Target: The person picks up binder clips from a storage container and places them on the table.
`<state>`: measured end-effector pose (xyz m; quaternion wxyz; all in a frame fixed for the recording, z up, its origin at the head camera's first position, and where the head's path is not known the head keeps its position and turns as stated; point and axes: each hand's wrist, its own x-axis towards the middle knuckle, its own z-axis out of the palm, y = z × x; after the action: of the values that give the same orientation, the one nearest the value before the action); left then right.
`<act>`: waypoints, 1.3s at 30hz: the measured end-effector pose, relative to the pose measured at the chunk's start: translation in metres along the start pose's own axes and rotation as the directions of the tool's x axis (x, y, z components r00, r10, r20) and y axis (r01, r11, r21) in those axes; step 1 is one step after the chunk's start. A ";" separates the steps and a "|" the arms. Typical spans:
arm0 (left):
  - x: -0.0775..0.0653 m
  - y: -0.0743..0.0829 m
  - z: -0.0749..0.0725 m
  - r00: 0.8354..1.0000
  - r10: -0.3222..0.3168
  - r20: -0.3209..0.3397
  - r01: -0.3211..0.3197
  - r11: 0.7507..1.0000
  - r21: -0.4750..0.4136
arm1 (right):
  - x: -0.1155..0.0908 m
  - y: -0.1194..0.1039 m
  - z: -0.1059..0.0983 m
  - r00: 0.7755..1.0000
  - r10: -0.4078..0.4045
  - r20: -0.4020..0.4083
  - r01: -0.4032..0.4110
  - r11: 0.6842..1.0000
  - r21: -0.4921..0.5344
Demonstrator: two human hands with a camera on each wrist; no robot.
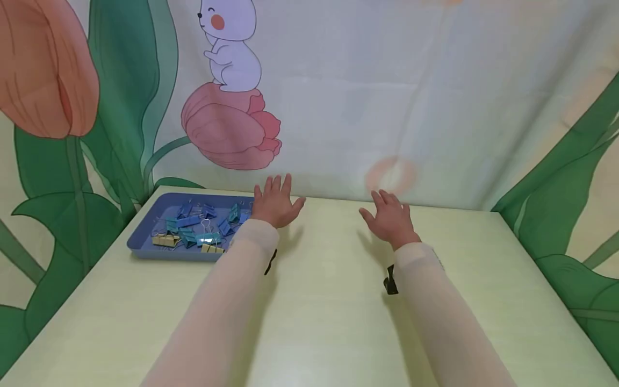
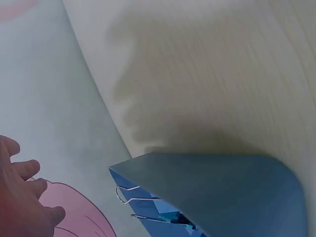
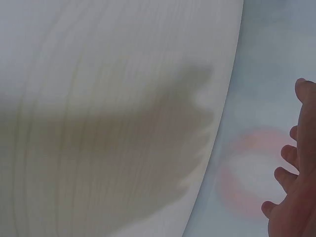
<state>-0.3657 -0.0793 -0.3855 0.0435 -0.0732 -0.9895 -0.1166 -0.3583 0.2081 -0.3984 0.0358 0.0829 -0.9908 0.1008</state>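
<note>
My left hand hovers at the right end of a blue tray, its fingers spread and nothing held. Several binder clips lie in the tray: blue ones, teal ones and yellow ones. The left wrist view shows the tray's outer wall with silver clip handles behind it. Over the table's far part, my right hand is held out with fingers apart, empty too. In the right wrist view only the edge of that hand shows, with its shadow on the table.
The pale table ends at a printed curtain along its back. Black straps hang at both wrists, a dark buckle under the right one. The tray stands at the table's back left.
</note>
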 end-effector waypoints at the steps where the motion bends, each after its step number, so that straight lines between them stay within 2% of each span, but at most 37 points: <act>1: -0.001 -0.001 -0.001 1.000 0.002 -0.008 -0.002 1.000 0.001 | 0.000 -0.004 0.001 1.000 -0.004 -0.005 0.004 1.000 0.006; 6: -0.005 -0.006 -0.005 1.000 -0.022 -0.017 0.023 1.000 0.019 | 0.000 -0.024 0.008 0.999 -0.036 -0.039 0.037 0.998 0.047; 11: -0.013 -0.012 -0.007 0.998 -0.049 -0.024 0.049 0.999 0.003 | 0.004 -0.049 0.017 0.996 -0.079 -0.034 0.081 0.995 0.059; 19: -0.028 -0.034 -0.015 0.993 -0.090 -0.072 0.089 0.996 -0.024 | 0.002 -0.093 0.028 0.986 -0.155 -0.060 0.161 0.980 0.115; 28: -0.049 -0.075 -0.030 0.978 -0.181 -0.101 0.168 0.978 -0.126 | -0.001 -0.140 0.041 0.981 -0.191 -0.024 0.192 0.968 0.161; 39: -0.071 -0.139 -0.047 0.957 -0.268 -0.115 0.249 0.956 -0.155 | -0.003 -0.189 0.057 0.975 -0.214 0.061 0.193 0.949 0.249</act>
<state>-0.3134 -0.2335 -0.3781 0.0894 0.0623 -0.9748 -0.1946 -0.3257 0.0146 -0.4180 -0.0078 0.1927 -0.9579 0.2126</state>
